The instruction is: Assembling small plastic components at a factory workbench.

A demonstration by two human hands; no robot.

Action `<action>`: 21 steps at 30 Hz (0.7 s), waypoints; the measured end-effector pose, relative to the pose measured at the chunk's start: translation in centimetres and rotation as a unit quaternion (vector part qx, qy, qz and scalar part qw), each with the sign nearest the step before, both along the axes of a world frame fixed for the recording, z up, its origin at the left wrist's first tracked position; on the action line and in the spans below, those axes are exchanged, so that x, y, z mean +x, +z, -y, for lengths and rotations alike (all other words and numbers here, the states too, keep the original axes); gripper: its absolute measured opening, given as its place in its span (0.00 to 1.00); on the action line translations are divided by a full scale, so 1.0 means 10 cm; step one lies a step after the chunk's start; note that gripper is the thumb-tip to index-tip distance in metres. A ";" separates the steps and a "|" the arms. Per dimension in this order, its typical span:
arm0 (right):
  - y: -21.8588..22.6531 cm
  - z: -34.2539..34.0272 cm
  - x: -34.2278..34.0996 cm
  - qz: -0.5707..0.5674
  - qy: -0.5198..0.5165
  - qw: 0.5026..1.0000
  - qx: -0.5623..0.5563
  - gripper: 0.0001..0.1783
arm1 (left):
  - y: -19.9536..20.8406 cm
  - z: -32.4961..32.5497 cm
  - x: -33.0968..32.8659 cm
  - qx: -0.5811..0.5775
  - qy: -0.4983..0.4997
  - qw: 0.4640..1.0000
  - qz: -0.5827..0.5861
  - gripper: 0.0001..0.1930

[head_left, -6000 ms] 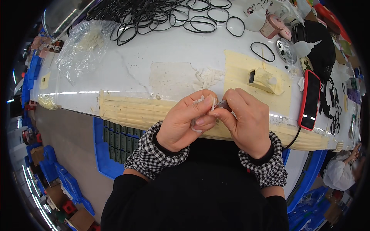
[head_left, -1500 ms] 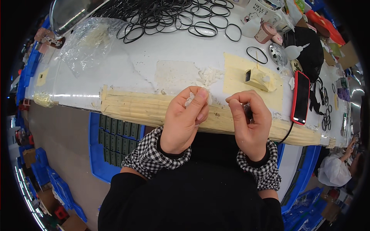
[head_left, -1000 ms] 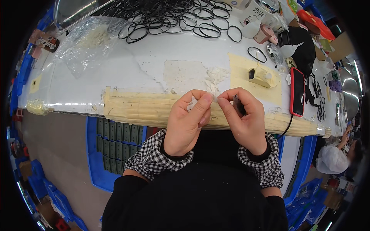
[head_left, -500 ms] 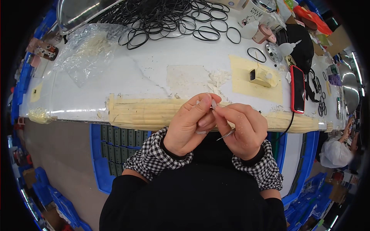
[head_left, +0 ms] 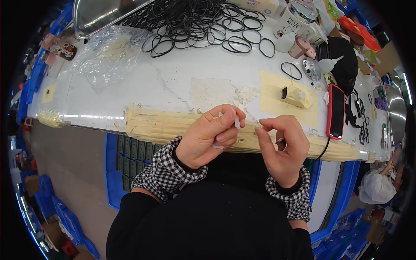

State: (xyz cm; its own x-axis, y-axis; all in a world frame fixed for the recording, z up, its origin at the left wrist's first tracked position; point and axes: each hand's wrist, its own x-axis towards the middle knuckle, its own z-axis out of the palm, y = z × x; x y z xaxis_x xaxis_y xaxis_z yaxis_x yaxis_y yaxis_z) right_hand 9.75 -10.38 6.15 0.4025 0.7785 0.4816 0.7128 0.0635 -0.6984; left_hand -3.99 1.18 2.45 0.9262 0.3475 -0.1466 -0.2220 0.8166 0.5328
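Note:
Above the front edge of the table, my left hand is closed, thumb against forefinger, on a small translucent white piece. More of the whitish material shows under its lower fingers. To the right, my right hand stands apart from it, thumb and forefinger tips almost together. Whether a tiny scrap sits between those tips is too small to tell. A slim metal tool is tucked against the curled fingers of this hand, mostly hidden. White scraps lie on the table beyond the hands.
Yellowish tape covers the table's front edge. A small yellow-taped block stands behind my right hand, beside a red-cased phone. Black rubber rings heap at the back, near a clear plastic bag. Blue crates stand below.
My hands have parted: the right has drawn away to the right from the white piece, which stays in my left. The metal tool's point, showing below the right hand before, is now hidden.

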 end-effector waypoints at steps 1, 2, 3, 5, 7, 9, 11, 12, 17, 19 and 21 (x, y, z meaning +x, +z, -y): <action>0.01 -0.01 -0.01 0.015 0.024 1.000 0.010 0.09 | 0.00 0.03 0.01 0.001 0.013 1.000 -0.002 0.12; 0.03 -0.02 -0.02 0.030 0.048 0.998 0.020 0.10 | 0.01 0.06 0.02 0.001 0.026 1.000 -0.005 0.12; 0.04 -0.03 -0.03 0.052 0.052 0.997 0.020 0.10 | 0.01 0.10 0.04 0.002 0.043 0.999 -0.009 0.12; -0.01 -0.08 0.00 0.072 0.066 0.994 0.044 0.10 | 0.01 0.18 0.08 0.002 0.074 0.997 -0.020 0.11; -0.02 -0.08 0.04 0.061 0.080 0.994 0.039 0.10 | -0.02 0.22 0.12 0.023 0.090 0.996 -0.020 0.10; 0.00 -0.03 0.08 0.020 0.094 0.995 0.003 0.10 | -0.03 0.27 0.17 0.047 0.114 0.992 -0.039 0.10; 0.01 0.00 0.14 -0.034 0.110 0.993 -0.018 0.09 | 0.01 0.31 0.23 0.083 0.147 0.982 -0.082 0.09; 0.01 0.03 0.18 -0.062 0.118 0.991 -0.029 0.09 | 0.01 0.33 0.25 0.087 0.144 0.982 -0.090 0.08; -0.10 0.15 0.35 -0.093 0.113 0.989 -0.031 0.09 | 0.06 0.41 0.40 0.126 0.130 0.974 -0.135 0.07; -0.16 0.19 0.41 -0.090 0.111 0.989 -0.028 0.09 | 0.06 0.46 0.46 0.132 0.135 0.970 -0.156 0.07; -0.22 0.23 0.47 -0.080 0.111 0.990 -0.024 0.09 | 0.04 0.52 0.52 0.125 0.140 0.969 -0.163 0.07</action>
State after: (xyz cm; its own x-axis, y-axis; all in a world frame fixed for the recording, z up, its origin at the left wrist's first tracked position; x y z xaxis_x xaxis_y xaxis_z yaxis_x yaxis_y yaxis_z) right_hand 14.41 -12.64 3.96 0.2876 0.8765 0.3861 0.5658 0.1698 -0.8069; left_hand 1.22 -3.98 2.89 0.7090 0.6403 -0.2954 -0.2021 0.5858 0.7848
